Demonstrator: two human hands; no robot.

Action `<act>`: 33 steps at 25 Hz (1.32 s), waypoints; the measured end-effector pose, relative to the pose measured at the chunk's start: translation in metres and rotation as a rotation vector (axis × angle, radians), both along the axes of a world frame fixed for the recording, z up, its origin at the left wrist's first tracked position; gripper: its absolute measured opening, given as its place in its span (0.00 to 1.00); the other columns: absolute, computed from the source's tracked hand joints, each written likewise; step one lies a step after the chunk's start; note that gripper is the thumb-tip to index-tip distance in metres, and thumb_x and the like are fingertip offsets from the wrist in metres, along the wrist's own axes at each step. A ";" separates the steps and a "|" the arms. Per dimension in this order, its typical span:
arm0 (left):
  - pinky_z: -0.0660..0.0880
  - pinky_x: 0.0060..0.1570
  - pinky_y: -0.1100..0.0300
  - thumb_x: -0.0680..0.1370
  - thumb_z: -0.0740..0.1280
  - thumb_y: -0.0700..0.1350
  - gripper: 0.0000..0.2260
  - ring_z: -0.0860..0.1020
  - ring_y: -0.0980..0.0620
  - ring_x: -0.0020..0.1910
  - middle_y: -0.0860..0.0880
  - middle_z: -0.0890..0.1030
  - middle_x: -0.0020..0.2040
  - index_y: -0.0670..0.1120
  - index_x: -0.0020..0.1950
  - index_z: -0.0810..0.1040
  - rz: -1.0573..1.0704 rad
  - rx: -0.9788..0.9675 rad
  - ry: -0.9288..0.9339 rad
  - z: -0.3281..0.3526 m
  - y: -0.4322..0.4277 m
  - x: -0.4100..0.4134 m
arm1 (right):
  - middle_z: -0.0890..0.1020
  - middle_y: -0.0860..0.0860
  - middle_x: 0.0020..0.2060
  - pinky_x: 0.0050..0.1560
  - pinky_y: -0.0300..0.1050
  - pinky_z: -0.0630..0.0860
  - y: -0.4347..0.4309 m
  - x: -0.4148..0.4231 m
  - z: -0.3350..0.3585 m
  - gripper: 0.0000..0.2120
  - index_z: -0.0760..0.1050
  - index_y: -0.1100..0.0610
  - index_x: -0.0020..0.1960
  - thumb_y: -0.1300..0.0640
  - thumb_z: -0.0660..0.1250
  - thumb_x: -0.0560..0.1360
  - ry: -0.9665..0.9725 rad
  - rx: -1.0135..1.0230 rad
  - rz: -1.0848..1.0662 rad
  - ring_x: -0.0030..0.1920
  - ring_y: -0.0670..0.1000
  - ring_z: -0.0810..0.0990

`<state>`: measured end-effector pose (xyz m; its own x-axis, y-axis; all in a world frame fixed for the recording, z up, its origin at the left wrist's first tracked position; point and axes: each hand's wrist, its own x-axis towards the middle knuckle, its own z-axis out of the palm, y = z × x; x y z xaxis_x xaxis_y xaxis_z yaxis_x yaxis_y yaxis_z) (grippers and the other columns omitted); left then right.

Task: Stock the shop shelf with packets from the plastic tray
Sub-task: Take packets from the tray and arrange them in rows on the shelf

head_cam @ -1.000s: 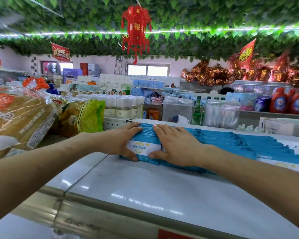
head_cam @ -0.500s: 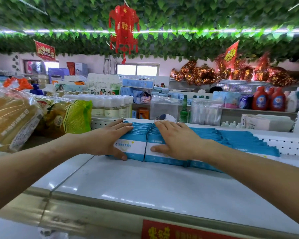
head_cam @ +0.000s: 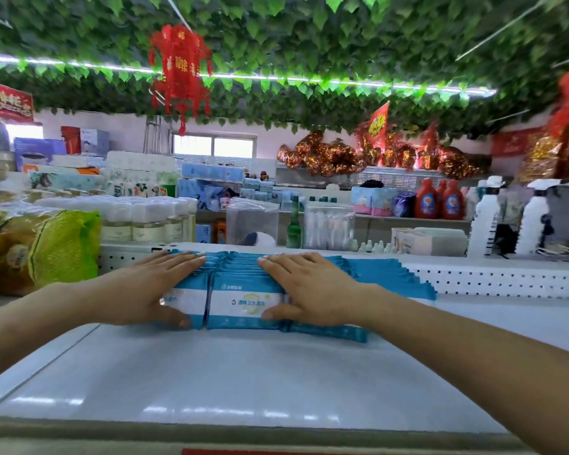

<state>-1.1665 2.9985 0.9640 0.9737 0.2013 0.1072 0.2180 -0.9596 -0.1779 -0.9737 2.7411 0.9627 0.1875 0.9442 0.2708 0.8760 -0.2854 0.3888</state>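
From over the person's shoulder, both arms reach forward across the white shelf top (head_cam: 243, 389) to the blue-and-white packets (head_cam: 240, 303), which stand on edge in close rows near the back of the shelf, the farthest ones up against the perforated white rail (head_cam: 506, 280). The left hand (head_cam: 151, 287) lies flat on the left-hand row, fingers straight and together along the packet tops, thumb down against the front packet's face. The right hand (head_cam: 309, 287) does the same on the row to its right, fingers stretched out over the tops and thumb pressed low on the front; neither hand is curled round anything. Between the two hands one packet's printed label faces forward. More blue packets (head_cam: 391, 274) fan away to the right along the rail. Left of the shelf sits a yellow-green bag (head_cam: 63, 247), with white-capped bottles (head_cam: 145, 221) behind it. A red lantern (head_cam: 178, 70) hangs from the leafy ceiling.
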 end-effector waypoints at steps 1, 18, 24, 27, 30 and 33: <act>0.39 0.74 0.60 0.71 0.60 0.77 0.49 0.44 0.54 0.83 0.59 0.43 0.84 0.62 0.80 0.33 -0.036 0.014 -0.032 0.000 -0.010 0.004 | 0.59 0.49 0.81 0.79 0.55 0.56 -0.018 0.004 0.005 0.45 0.49 0.50 0.82 0.23 0.50 0.76 0.007 0.022 -0.012 0.79 0.51 0.60; 0.47 0.82 0.50 0.80 0.50 0.73 0.41 0.51 0.50 0.83 0.51 0.51 0.85 0.50 0.85 0.44 -0.238 0.240 -0.196 -0.037 -0.190 0.138 | 0.55 0.46 0.81 0.79 0.49 0.57 -0.182 0.118 -0.020 0.47 0.47 0.50 0.83 0.23 0.52 0.75 0.050 -0.007 -0.103 0.79 0.48 0.57; 0.44 0.82 0.47 0.80 0.50 0.73 0.41 0.50 0.51 0.83 0.50 0.51 0.85 0.50 0.84 0.45 -0.218 0.263 -0.161 -0.033 -0.196 0.133 | 0.55 0.46 0.81 0.79 0.49 0.56 -0.187 0.117 -0.019 0.46 0.47 0.49 0.83 0.22 0.51 0.75 0.033 -0.001 -0.082 0.79 0.48 0.56; 0.41 0.82 0.46 0.79 0.51 0.73 0.42 0.45 0.53 0.83 0.52 0.47 0.85 0.50 0.84 0.41 -0.187 0.232 -0.154 -0.029 -0.198 0.122 | 0.53 0.46 0.82 0.79 0.50 0.54 -0.193 0.107 -0.008 0.45 0.44 0.49 0.83 0.22 0.46 0.76 0.013 0.020 -0.063 0.80 0.48 0.55; 0.39 0.82 0.47 0.79 0.52 0.73 0.43 0.42 0.54 0.83 0.52 0.45 0.85 0.50 0.84 0.40 -0.127 0.180 -0.197 -0.033 -0.203 0.102 | 0.53 0.46 0.82 0.79 0.50 0.53 -0.193 0.087 0.006 0.42 0.45 0.48 0.83 0.24 0.46 0.78 -0.020 0.052 0.012 0.81 0.49 0.55; 0.43 0.82 0.47 0.81 0.53 0.70 0.40 0.45 0.53 0.83 0.53 0.47 0.85 0.51 0.84 0.45 -0.022 0.159 -0.225 -0.033 -0.203 0.067 | 0.57 0.46 0.81 0.79 0.52 0.56 -0.177 0.064 0.018 0.40 0.48 0.47 0.83 0.25 0.44 0.78 -0.057 0.054 0.114 0.80 0.49 0.58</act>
<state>-1.0997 2.7959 0.9305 0.9256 0.1436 0.3503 0.2485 -0.9285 -0.2760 -0.9096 2.5642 0.9808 0.0631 0.9421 0.3292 0.8810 -0.2076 0.4252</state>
